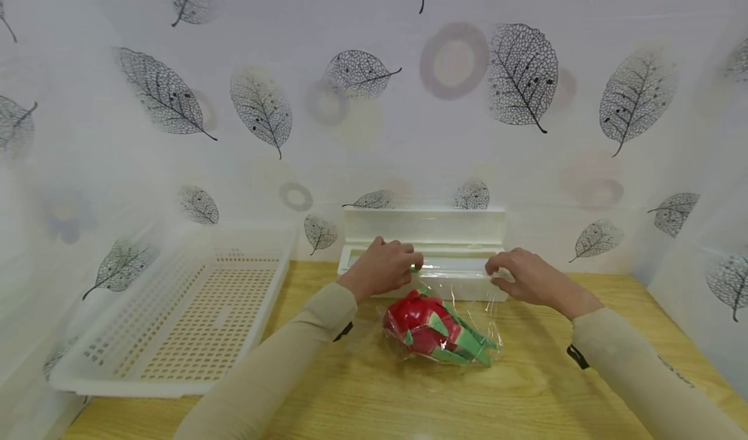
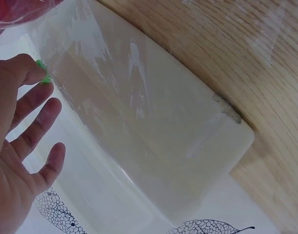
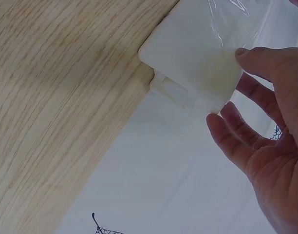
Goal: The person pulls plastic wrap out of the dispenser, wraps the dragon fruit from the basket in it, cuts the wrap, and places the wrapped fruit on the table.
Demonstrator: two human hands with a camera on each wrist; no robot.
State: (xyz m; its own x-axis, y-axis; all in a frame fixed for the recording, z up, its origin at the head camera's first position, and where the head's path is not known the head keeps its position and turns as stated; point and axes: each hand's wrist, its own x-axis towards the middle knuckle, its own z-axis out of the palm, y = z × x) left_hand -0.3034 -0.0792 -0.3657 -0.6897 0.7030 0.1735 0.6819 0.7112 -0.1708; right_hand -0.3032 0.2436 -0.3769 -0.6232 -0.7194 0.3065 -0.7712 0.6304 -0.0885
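Nearest the front edge of the desk (image 1: 362,401), a red and green dragon fruit (image 1: 435,333) is lying on its side, already sitting under a sheet of clear cling film (image 1: 467,297) that is running back to the white film dispenser box (image 1: 426,265). Judging by this, the pulling-out looks done, while the sheet is still joined to the roll, so cutting it free and tucking it round the fruit seem to be what is left.

Just behind the fruit, the left hand (image 1: 382,268) is pinching the film at the box's front lip, its thumb and forefinger closed on the sheet and the other fingers (image 2: 37,117) spread loose. The right hand (image 1: 526,276) is gripping the box's right end, thumb on top and fingers curling underneath.

The box is lying along the far edge of the desk, its lid standing open against the leaf-patterned backdrop (image 1: 374,102), so there is no room behind it. A white perforated basket (image 1: 193,310) is filling the far left corner; bare wood is lying open right of the fruit and along the front edge.
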